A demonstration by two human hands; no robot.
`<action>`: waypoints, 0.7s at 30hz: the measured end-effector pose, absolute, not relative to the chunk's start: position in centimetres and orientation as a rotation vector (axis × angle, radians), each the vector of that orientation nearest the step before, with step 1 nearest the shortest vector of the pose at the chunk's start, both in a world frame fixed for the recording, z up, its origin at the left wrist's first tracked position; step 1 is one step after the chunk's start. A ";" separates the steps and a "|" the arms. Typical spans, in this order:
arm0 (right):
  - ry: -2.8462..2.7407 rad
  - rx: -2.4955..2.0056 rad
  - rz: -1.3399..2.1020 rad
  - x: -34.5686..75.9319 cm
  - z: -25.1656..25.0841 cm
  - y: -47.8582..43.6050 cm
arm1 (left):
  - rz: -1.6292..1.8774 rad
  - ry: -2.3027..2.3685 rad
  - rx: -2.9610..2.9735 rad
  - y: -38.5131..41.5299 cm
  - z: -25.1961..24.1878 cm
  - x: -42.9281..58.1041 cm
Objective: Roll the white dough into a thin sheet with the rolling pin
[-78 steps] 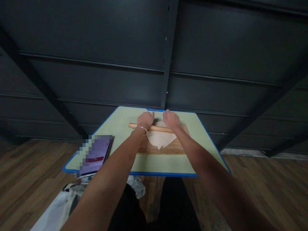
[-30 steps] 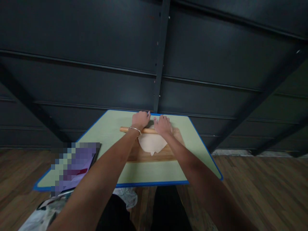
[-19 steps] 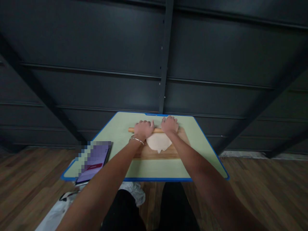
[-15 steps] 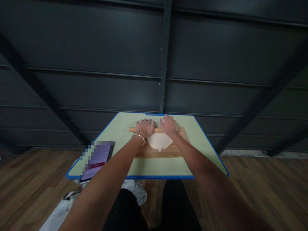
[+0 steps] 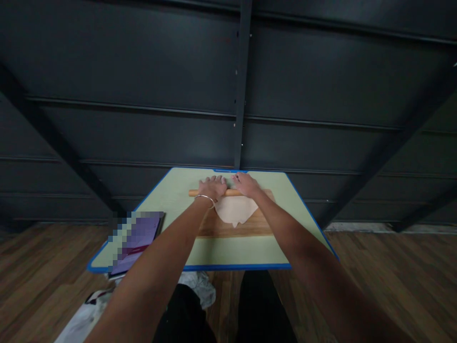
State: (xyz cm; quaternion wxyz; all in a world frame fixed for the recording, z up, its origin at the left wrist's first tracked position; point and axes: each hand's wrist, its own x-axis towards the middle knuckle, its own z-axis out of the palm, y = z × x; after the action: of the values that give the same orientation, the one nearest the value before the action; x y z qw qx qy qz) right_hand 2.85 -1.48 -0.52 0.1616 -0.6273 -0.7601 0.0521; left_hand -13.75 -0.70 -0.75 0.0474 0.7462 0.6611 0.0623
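The left hand [image 5: 213, 187] and right hand [image 5: 246, 184] rest palm-down on the rolling pin [image 5: 233, 192], fingers loosely stretched. It crosses the flat dough [image 5: 234, 209] on the wooden board [image 5: 232, 231]. Green tabletop [image 5: 232, 251] shows between board and blue front edge [image 5: 239, 267].

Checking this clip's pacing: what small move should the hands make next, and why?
Probably ease the rolling pin toward the body: the left hand and right hand lie over it, and it crosses the far part of the dough, leaving a broad stretch showing on the near side.
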 end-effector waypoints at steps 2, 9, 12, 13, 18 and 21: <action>-2.115 -1.785 0.177 3.0 -0.6 -0.9 | 0.205 2.024 2.259 -0.3 -0.7 -13.6; -2.042 -1.733 0.144 3.3 -0.9 0.0 | 0.321 2.070 2.213 0.3 -0.5 -13.3; -2.037 -1.748 0.149 3.2 -0.8 0.2 | 0.309 2.067 2.212 0.4 -0.3 -13.3; -2.034 -1.753 0.149 3.1 -0.8 0.3 | 0.291 2.061 2.215 0.5 -0.3 -13.3; -2.037 -1.806 0.165 3.2 -1.1 1.3 | 0.194 2.034 2.218 1.3 -0.3 -13.5; -2.074 -1.836 0.211 3.2 -1.2 2.1 | 0.168 2.034 2.203 1.9 -0.4 -13.5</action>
State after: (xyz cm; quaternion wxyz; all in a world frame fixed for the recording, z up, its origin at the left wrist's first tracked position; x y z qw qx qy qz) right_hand 3.19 2.08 -1.24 0.1805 -0.6501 -0.7343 0.0749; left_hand -13.50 1.91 -0.41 0.0693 0.7319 0.6756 0.0557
